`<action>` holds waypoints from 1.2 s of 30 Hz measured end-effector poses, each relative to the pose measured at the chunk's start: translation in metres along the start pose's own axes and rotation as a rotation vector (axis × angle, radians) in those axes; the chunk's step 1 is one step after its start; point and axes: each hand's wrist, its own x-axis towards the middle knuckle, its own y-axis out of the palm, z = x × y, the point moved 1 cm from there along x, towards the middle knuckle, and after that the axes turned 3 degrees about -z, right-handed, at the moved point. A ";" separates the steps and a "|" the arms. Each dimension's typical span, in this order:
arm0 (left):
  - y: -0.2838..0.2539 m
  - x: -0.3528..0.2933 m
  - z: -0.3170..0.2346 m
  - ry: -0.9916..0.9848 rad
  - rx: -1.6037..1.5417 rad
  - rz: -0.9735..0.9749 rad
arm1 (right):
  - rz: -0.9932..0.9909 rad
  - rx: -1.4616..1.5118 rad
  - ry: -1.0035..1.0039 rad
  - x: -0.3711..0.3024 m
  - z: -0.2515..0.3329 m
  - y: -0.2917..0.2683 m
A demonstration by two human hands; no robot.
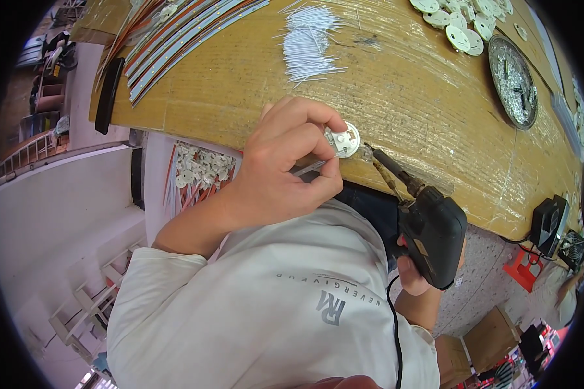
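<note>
The disc [352, 145], white and round with tan patches, sits at the fingertips of the left hand [291, 152], which grips it and covers its left side. The right hand [413, 275] clasps a black soldering gun [435, 227], tip just beside the disc; beyond lie white wires [310, 44], strips [182, 47] and a dark tray [514, 81].

One dark dish [498, 83]; left of it, one white wire heap [310, 44], one held white disc [351, 146], one soldering gun [435, 223]; beside it, loose discs [457, 39] too overlapped to count
</note>
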 end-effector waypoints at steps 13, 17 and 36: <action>-0.004 -0.014 -0.006 0.054 0.023 -0.028 | 0.064 0.388 0.572 0.033 0.038 0.029; 0.001 -0.016 -0.008 -0.023 -0.014 -0.128 | 0.216 0.438 0.492 0.051 0.034 0.040; -0.002 0.006 -0.015 -0.141 -0.153 -0.025 | -0.040 0.375 0.481 0.060 0.031 0.062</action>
